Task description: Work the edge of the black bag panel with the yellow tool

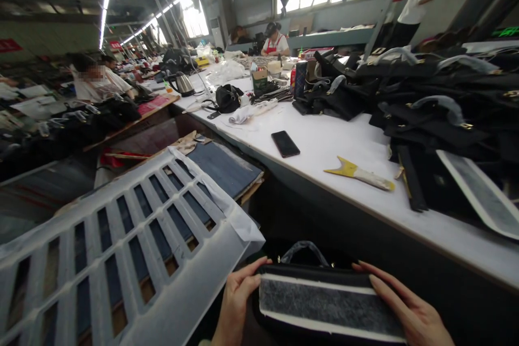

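A black bag (324, 303) is held low in front of me, its long face turned up, with a dark grey panel edged by white strips. At its left end my left hand (238, 300) grips the edge between thumb and fingers. Its right end is pinched by my right hand (409, 305), thumb on the panel and fingers at the far edge. A plastic-wrapped handle (305, 251) stands up behind the bag. The underside of the bag is hidden.
A white slatted plastic rack (141, 238) lies at the left. On the white table (324, 132) are a black phone (285, 143), a yellow tool (359, 173) and piled black bags (458, 97). Several people are farther back.
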The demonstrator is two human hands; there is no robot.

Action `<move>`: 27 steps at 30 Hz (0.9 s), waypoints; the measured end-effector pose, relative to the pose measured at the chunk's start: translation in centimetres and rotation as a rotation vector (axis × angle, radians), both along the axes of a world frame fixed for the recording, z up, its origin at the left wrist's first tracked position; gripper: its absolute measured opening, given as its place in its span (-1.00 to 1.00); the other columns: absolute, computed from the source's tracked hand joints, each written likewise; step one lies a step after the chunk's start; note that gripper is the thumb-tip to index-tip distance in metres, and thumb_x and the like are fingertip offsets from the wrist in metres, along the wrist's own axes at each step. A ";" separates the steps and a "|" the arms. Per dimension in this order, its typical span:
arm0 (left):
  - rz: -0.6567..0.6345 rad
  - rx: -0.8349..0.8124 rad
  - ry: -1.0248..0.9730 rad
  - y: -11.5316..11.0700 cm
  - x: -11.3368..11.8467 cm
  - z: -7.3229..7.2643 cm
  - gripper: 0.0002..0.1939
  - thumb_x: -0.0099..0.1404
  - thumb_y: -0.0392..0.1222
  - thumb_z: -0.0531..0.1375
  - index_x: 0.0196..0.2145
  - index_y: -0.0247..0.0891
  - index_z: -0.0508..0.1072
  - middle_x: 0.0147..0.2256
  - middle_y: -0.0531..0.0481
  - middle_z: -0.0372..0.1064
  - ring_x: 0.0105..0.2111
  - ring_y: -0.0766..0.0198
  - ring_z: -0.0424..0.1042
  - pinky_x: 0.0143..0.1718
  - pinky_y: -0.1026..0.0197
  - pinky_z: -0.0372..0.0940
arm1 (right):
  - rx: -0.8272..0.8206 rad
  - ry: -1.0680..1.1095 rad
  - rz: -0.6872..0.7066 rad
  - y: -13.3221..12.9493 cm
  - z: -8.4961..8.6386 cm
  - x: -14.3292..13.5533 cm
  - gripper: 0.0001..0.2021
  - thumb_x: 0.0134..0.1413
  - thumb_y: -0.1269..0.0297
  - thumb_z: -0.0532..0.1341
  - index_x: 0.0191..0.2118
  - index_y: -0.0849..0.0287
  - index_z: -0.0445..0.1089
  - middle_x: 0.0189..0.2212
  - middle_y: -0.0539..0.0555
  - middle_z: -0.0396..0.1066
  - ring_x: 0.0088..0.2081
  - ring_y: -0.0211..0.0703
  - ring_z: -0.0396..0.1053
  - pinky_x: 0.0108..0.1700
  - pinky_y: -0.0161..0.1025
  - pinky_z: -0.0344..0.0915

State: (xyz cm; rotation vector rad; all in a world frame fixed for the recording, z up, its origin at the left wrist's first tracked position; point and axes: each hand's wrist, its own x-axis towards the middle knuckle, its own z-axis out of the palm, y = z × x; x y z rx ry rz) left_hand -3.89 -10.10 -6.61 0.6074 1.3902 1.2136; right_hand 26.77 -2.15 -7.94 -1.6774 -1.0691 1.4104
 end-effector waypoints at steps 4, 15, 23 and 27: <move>-0.047 -0.016 0.051 0.3 -0.2 -0.2 -0.55 0.14 -0.08 0.19 -0.07 -0.35 0.60 -0.17 -0.15 0.59 -0.16 -0.01 0.50 -0.11 0.11 0.34 | -0.004 -0.030 0.002 0.0 0.1 0.0 -0.45 -0.23 -0.28 0.33 -0.18 -0.01 0.63 -0.10 0.06 0.58 0.01 0.08 0.49 -0.11 -0.41 0.45; -0.119 -0.062 0.218 0.8 -0.4 1.4 -0.57 0.11 -0.11 0.16 -0.13 -0.33 0.63 -0.23 -0.13 0.60 -0.20 -0.02 0.51 -0.15 0.11 0.34 | -0.029 -0.017 -0.045 0.1 0.7 -0.4 -0.47 -0.31 -0.26 0.36 -0.24 -0.02 0.64 -0.14 0.04 0.60 -0.02 0.04 0.50 -0.15 -0.50 0.43; -0.197 -0.132 0.280 2.6 -0.8 3.0 -0.61 0.08 -0.15 0.18 -0.17 -0.32 0.65 -0.36 -0.05 0.61 -0.36 0.09 0.50 -0.32 0.19 0.34 | 0.039 0.030 -0.027 0.4 1.1 -0.8 -0.53 -0.22 -0.18 0.36 -0.24 0.05 0.64 -0.17 0.12 0.60 -0.11 0.17 0.53 -0.23 -0.26 0.52; -0.277 -0.116 0.382 2.4 -1.1 2.8 -0.64 0.00 -0.11 0.22 -0.28 -0.27 0.68 -0.34 -0.05 0.62 -0.26 -0.02 0.52 -0.22 0.14 0.40 | 0.062 0.110 -0.037 -0.3 1.6 -1.5 -0.53 -0.11 -0.16 0.33 -0.19 0.10 0.62 -0.19 0.15 0.60 -0.17 0.14 0.53 -0.22 -0.19 0.48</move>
